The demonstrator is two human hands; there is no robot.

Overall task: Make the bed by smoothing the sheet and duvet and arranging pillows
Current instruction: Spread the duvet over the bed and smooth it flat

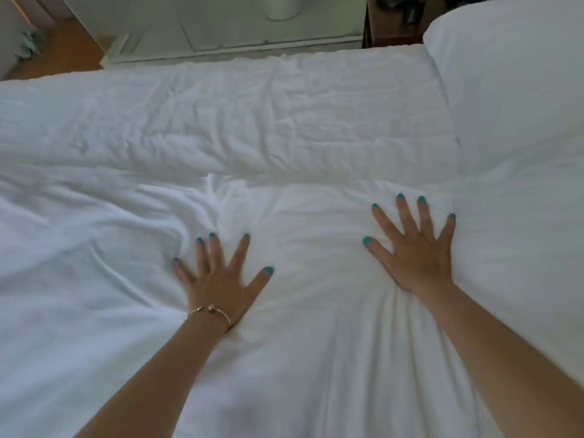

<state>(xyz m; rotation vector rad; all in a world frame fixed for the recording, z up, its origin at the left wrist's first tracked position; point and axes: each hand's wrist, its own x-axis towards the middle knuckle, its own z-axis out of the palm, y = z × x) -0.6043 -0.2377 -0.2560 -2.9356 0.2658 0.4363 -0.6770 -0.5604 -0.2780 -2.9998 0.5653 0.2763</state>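
Midway through smoothing, the left hand [218, 276] and right hand [414, 248] pressed flat, fingers spread, on the wrinkled white cotton duvet [300, 358]. Creases remained left of both hands; beyond them lay a rumpled fold, and a plump white pillow [512, 90] sat just right, seemingly unarranged.

Two hands are showing: one left hand [218, 279] and one right hand [414, 248], each spreading five fingers with teal-painted nails, ten nails in all. One bracelet [210, 312] is sitting on the left wrist. One white duvet [300, 358] is lying on one bed. One pillow [518, 90] is showing at right. One white cabinet [221, 26] is standing beyond.
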